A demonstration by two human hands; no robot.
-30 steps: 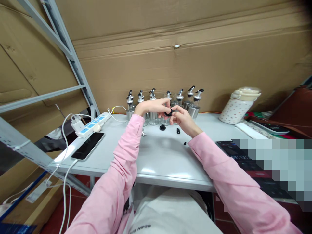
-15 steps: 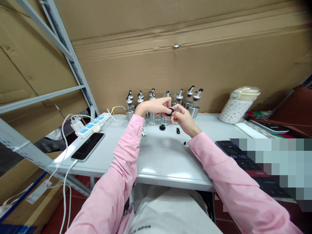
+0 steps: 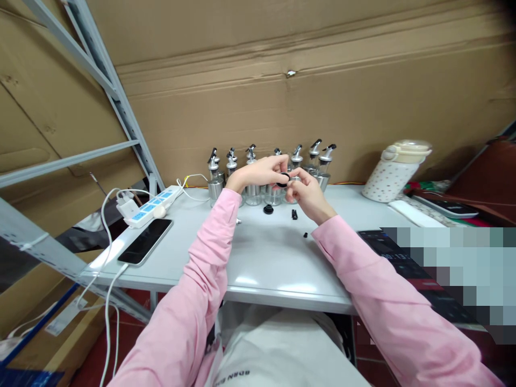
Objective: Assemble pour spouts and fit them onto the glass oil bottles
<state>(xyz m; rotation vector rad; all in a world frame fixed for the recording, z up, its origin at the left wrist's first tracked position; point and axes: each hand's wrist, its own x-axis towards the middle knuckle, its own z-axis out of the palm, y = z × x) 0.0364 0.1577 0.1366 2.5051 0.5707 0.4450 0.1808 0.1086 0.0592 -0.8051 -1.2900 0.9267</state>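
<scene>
My left hand [image 3: 258,173] and my right hand [image 3: 307,192] meet above the far middle of the grey table [image 3: 266,258], both in pink sleeves. Their fingertips pinch a small black ring-shaped part [image 3: 284,180] between them. Just behind the hands stands a row of several glass bottles with metal pour spouts [image 3: 252,177]. Below the hands, three small black parts lie on the table: a round cap [image 3: 268,209], a short spout piece [image 3: 294,214] and a tiny bit [image 3: 305,235].
A black phone [image 3: 145,241] lies charging at the table's left, beside a white and blue power strip [image 3: 151,205] with cables. A spotted cream jug [image 3: 394,173] stands at the back right. Cardboard lines the back wall, and a metal rack frame [image 3: 100,75] rises on the left.
Both hands have lifted slightly with the black ring still pinched between them. The parts on the table have not moved.
</scene>
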